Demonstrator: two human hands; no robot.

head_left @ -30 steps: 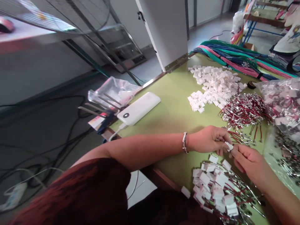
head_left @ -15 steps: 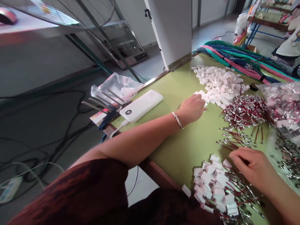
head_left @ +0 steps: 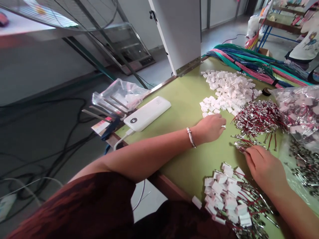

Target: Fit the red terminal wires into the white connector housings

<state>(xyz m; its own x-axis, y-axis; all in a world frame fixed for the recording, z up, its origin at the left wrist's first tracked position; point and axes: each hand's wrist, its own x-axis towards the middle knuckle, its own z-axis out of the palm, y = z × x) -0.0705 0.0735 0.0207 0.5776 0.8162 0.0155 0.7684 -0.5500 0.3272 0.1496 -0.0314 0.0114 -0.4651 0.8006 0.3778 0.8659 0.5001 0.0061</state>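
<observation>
Right at the left hand's (head_left: 210, 128) fingertips, just over the green tabletop (head_left: 181, 99), is a small white connector (head_left: 224, 126). Only a pale, blocky end pokes out past the fingers, so I can't make out its slots or full shape. That hand is curled in and looks pinched closed on the piece, with a silvery bracelet (head_left: 190, 137) on the wrist.

Over to the right, the right hand (head_left: 266, 166) is down at some loose red leads (head_left: 245, 143), short wires with shiny metal ends. Fingers are bent and the tips are hidden, so can't tell if it's actually gripping any.

Just past the left hand there's a big spread of matte white connectors (head_left: 231, 86), all jumbled, and beside that a dense heap of red wires (head_left: 259, 116). Nearer the body sits another pile, white housings (head_left: 224, 196) with red wires among them. Further out: a stuffed clear bag (head_left: 299, 109), long teal, blue and pink cables (head_left: 236, 61) along the far side, and a white power bank (head_left: 148, 113) off left.
</observation>
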